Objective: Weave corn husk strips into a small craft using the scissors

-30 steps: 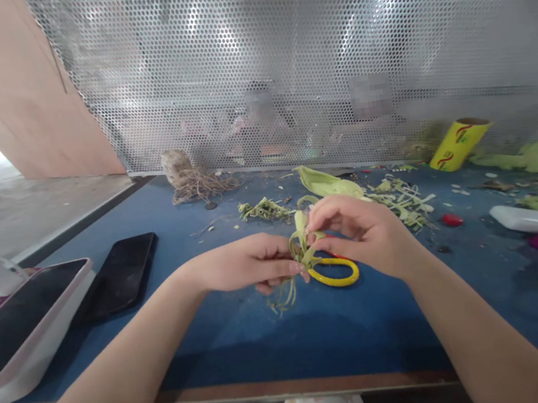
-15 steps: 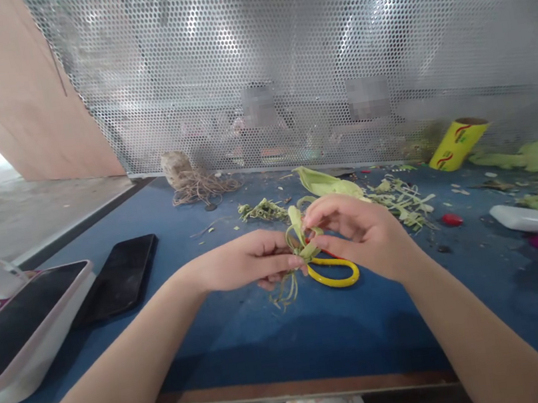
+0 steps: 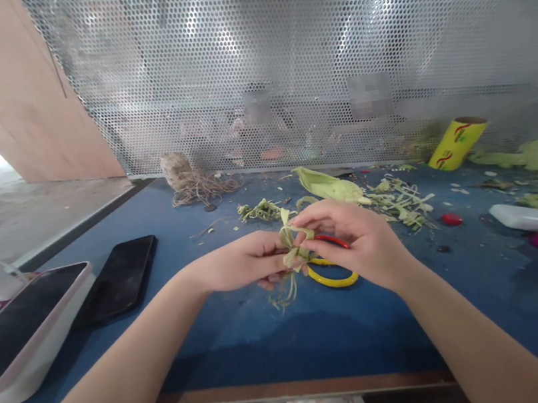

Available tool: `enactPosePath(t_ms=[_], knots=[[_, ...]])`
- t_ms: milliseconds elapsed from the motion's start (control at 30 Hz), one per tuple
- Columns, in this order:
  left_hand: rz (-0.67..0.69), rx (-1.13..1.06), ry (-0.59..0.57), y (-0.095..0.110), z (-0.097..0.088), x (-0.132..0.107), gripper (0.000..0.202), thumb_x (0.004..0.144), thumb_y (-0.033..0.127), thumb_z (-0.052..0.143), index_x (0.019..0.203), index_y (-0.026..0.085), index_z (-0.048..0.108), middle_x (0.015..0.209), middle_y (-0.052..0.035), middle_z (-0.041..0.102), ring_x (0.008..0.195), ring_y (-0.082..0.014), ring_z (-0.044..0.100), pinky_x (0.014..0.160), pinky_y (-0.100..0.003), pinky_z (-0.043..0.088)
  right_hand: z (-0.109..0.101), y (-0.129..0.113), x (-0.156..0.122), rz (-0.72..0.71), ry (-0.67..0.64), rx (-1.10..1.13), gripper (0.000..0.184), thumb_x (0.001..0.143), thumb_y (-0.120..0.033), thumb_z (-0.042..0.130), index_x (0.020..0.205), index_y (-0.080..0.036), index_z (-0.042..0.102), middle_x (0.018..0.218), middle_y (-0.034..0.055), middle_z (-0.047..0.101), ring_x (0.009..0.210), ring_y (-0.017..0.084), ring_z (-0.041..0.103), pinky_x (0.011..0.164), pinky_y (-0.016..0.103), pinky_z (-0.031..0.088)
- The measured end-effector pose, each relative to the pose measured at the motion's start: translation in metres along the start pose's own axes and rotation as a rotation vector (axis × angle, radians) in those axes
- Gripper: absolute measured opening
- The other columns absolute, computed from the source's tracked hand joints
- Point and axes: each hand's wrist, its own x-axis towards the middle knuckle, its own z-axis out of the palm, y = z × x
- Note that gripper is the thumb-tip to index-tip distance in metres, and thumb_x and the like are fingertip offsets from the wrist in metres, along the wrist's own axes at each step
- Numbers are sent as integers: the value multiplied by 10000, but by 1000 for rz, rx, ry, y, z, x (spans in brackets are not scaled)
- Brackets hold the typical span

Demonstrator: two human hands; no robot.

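Note:
My left hand (image 3: 245, 262) and my right hand (image 3: 350, 240) meet above the blue table (image 3: 249, 339), both pinched on a small bundle of green leaf strips (image 3: 293, 252). Loose ends of the strips hang down below my left fingers. Yellow-handled scissors (image 3: 333, 273) lie on the table just under and behind my right hand, partly hidden by it.
A black phone (image 3: 119, 278) and a white-rimmed device (image 3: 20, 333) lie at the left. Twine roll (image 3: 184, 177), green husk (image 3: 330, 185), leaf scraps (image 3: 400, 199), a yellow roll (image 3: 457, 143) and a perforated metal screen (image 3: 310, 74) with people behind it stand at the back.
Both hands stayed together on the leaf bundle. My right fingers shifted slightly left and down, folding the upright strip lower; more of the scissors' red part shows.

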Motion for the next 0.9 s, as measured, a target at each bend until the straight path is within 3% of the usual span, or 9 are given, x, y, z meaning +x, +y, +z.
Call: enactPosePath(t_ms=[267, 400, 667, 900], knots=[[62, -27, -66, 0, -2, -2, 300, 728, 434, 560, 737, 161, 435, 611, 54, 357, 518, -65, 340, 468, -189, 325, -3, -2, 2, -126, 20, -183, 179, 770, -169, 563, 942, -215, 582, 908, 33, 629, 913, 156, 575, 836, 308, 457], [20, -84, -7, 3, 0, -2, 388, 744, 541, 472, 736, 154, 451, 613, 45, 365, 524, -75, 348, 473, -205, 328, -2, -3, 0, -77, 15, -136, 261, 771, -168, 555, 1024, -229, 551, 1005, 41, 615, 928, 157, 580, 836, 304, 470], [1, -18, 52, -1, 0, 1, 261, 813, 366, 473, 694, 136, 495, 594, 39, 451, 521, -62, 414, 503, -195, 369, -4, -4, 0, -138, -43, -203, 211, 801, -163, 504, 990, -230, 570, 1017, 46, 609, 976, 160, 563, 868, 310, 452], [61, -54, 131, 1, -1, 1, 224, 826, 311, 470, 697, 130, 501, 559, 47, 463, 491, -50, 408, 479, -185, 351, -5, -6, 1, -152, 37, -243, 305, 809, -187, 487, 1108, -243, 511, 1131, 51, 547, 1045, 179, 505, 914, 341, 400]])
